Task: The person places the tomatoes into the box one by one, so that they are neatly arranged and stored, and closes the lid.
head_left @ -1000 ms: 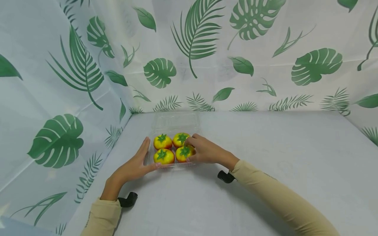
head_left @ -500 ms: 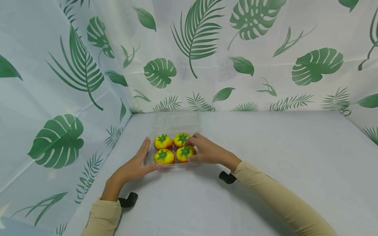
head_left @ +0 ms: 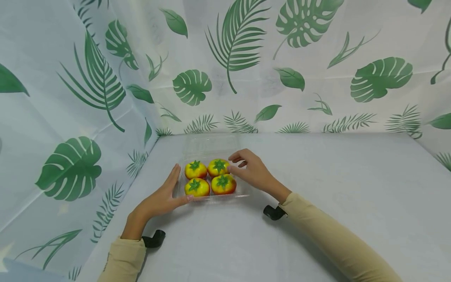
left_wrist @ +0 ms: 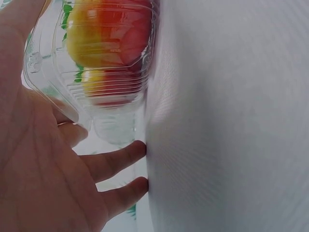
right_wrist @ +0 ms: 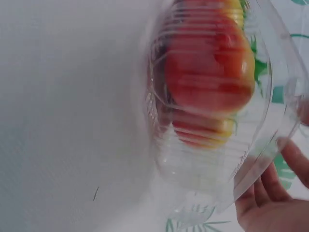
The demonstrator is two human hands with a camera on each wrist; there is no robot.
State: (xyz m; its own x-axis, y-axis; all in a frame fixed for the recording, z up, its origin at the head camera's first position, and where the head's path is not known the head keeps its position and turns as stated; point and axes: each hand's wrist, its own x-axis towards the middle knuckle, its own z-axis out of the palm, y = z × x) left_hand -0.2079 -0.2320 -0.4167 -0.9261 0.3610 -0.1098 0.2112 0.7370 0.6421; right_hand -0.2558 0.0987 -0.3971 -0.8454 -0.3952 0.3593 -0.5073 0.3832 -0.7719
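Note:
In the head view, a clear plastic clamshell box [head_left: 243, 194] stands on the table, its lid [head_left: 211, 145] folded back. Inside sit several yellow-red toy tomatoes with green star-shaped tops, in two rows: front left [head_left: 197, 188], front right [head_left: 224, 185], back left [head_left: 195, 170] and back right [head_left: 217, 167]. My left hand [head_left: 163, 199] steadies the box's left side, fingers straight and spread, thumb at the front rim. Two of its fingertips [left_wrist: 140, 147] reach the table in the left wrist view. Loosely bent and holding nothing, my right hand [head_left: 255, 171] hovers at the right rim, thumb beside the back right tomato.
A white cloth covers the table [head_left: 317, 176]. Behind it hangs a white curtain [head_left: 253, 98] with green leaf prints, and another panel [head_left: 35, 129] closes off the left side. Black wrist devices [head_left: 154, 239] are worn on both arms.
My right hand has let go of the front right tomato and drawn up and to the right, uncovering it. My left hand has stayed in place on the box.

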